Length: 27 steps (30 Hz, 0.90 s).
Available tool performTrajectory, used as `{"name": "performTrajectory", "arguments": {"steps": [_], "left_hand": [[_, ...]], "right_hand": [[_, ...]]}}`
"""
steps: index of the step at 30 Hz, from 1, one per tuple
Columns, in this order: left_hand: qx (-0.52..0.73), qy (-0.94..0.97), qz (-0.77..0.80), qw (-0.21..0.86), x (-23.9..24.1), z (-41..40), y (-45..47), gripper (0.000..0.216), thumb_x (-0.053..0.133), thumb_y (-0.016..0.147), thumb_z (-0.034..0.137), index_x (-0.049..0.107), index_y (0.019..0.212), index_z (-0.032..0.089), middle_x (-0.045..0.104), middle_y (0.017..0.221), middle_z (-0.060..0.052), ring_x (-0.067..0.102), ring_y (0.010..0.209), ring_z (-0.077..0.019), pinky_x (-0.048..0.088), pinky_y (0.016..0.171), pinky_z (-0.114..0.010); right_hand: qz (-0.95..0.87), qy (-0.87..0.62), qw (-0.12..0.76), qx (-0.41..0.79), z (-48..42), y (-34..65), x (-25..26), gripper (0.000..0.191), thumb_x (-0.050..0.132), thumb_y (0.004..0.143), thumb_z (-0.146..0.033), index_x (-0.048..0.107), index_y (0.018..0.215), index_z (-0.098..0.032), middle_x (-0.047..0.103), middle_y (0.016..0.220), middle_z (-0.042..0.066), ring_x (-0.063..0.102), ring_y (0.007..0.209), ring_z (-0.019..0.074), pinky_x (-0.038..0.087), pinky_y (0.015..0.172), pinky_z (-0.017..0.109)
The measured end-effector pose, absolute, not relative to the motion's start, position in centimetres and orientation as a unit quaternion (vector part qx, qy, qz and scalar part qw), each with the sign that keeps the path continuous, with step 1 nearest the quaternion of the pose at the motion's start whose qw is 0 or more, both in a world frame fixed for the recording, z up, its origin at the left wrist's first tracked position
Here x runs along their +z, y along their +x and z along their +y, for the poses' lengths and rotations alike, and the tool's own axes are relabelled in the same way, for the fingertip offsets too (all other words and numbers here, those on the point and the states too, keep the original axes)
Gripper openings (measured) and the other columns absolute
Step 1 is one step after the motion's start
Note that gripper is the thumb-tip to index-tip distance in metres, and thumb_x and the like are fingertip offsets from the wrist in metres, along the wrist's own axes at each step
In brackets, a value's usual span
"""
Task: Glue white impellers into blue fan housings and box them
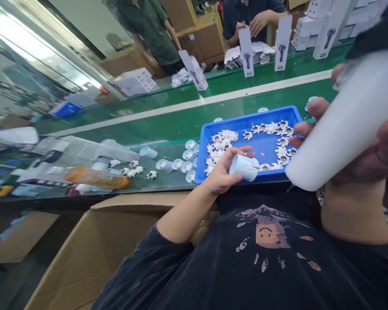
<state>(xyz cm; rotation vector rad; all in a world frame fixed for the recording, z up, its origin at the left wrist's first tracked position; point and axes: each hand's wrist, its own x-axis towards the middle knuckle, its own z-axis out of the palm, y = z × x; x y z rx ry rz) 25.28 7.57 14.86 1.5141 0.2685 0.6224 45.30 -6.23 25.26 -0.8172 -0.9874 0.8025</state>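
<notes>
My left hand (224, 172) grips a small white cup-shaped part (245, 166) just in front of a blue tray (245, 122). The tray holds several small white fan-blade pieces (280, 142) laid around its edges. My right hand (371, 146) is raised close to the camera and wraps a large white bottle-like cylinder (342, 129), tilted with its lower end over the tray's near right corner. Several more white cup parts (181, 163) lie on the green belt left of the tray.
An orange bottle (95, 177) lies at the left on the green conveyor (181, 125). An open cardboard box (97, 249) sits below the bench. Across the belt two people stand by white cartons (283, 43) and stacked boxes (313, 21).
</notes>
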Motion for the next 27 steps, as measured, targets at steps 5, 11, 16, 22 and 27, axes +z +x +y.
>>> {"name": "performTrajectory", "arguments": {"steps": [5,11,16,22,27], "left_hand": [[0.210,0.898,0.047,0.383,16.5,4.0,27.1,0.042,0.078,0.073,0.045,0.060,0.102,0.020,0.066,0.098,-0.006,0.061,0.097,-0.0282,0.045,0.096,-0.045],[0.251,0.904,0.066,0.340,17.6,2.1,27.7,0.027,0.072,0.075,0.035,0.059,0.091,0.017,0.066,0.089,-0.005,0.062,0.087,-0.0243,0.050,0.080,-0.036],[0.266,0.886,0.064,0.373,18.1,1.3,28.2,0.019,0.071,0.071,0.027,0.059,0.082,0.016,0.065,0.080,-0.001,0.061,0.073,-0.0176,0.048,0.067,-0.028],[0.230,0.879,0.090,0.408,18.5,1.0,28.5,0.022,0.075,0.068,0.025,0.059,0.081,0.018,0.066,0.080,0.000,0.062,0.074,-0.0174,0.048,0.066,-0.026],[0.171,0.879,0.088,0.436,18.5,1.5,28.5,0.035,0.080,0.070,0.029,0.061,0.097,0.017,0.068,0.096,-0.005,0.064,0.087,-0.0224,0.051,0.075,-0.031]], "right_hand": [[-0.491,-0.351,0.717,0.349,-5.1,43.4,26.1,0.066,0.053,0.077,-0.085,0.058,0.089,-0.020,0.062,0.089,-0.004,0.067,0.077,0.0149,0.060,0.066,0.027],[-0.546,-0.550,0.562,0.289,-5.5,43.0,25.9,0.081,0.052,0.068,-0.095,0.058,0.101,-0.021,0.058,0.114,0.005,0.064,0.104,0.0264,0.062,0.077,0.033],[-0.607,-0.415,0.630,0.250,-5.3,43.6,24.2,0.070,0.046,0.078,-0.089,0.062,0.091,-0.022,0.062,0.100,0.001,0.066,0.082,0.0182,0.060,0.066,0.030],[-0.583,-0.321,0.706,0.242,-4.9,42.3,23.6,0.067,0.041,0.086,-0.080,0.066,0.090,-0.018,0.060,0.092,0.002,0.064,0.074,0.0129,0.058,0.060,0.028],[-0.473,-0.463,0.719,0.211,-5.0,41.3,24.6,0.062,0.051,0.083,-0.080,0.055,0.086,-0.019,0.057,0.088,0.003,0.061,0.069,0.0116,0.056,0.059,0.026]]}}
